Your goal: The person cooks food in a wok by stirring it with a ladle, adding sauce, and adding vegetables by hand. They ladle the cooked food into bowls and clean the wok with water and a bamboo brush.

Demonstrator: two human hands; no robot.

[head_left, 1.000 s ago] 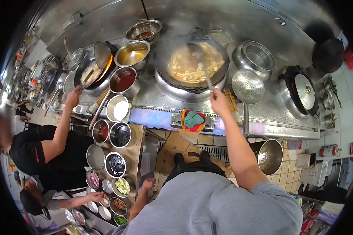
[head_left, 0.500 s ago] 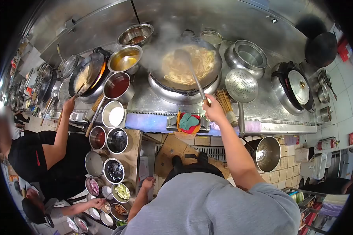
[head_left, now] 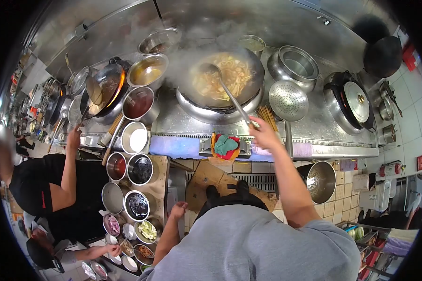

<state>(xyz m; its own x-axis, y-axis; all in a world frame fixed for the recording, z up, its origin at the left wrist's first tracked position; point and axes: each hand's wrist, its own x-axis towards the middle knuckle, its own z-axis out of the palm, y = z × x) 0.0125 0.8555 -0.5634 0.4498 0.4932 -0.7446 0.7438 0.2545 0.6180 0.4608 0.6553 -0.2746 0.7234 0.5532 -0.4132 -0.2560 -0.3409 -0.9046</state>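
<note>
My right hand (head_left: pixel 263 133) grips the handle of a long metal ladle (head_left: pixel 231 97). The ladle's bowl lies in the left part of a steaming wok (head_left: pixel 255 84) that holds pale noodle-like strips (head_left: pixel 226 77) in broth. My left hand (head_left: pixel 178 209) hangs low beside the side table with its fingers curled; whether they hold anything is too small to tell. Nearest to it are the steel pots of dark liquid (head_left: pixel 137 204) and cut green vegetables (head_left: pixel 146 231). A bundled cloth (head_left: pixel 225 145) lies at the stove's front edge, below the wok.
A perforated strainer (head_left: pixel 288 100) rests right of the wok, near a lidded pot (head_left: pixel 357 101). Bowls of sauce (head_left: pixel 138 103) stand to the left. One co-worker (head_left: pixel 51 187) works a second wok (head_left: pixel 105 89); another person's hand (head_left: pixel 113 250) is over the ingredient pots.
The ladle has swung left and toward the wok's near side, and my right hand has moved slightly right and down. My left hand has shifted slightly up. The co-worker's hand at the second wok has lowered.
</note>
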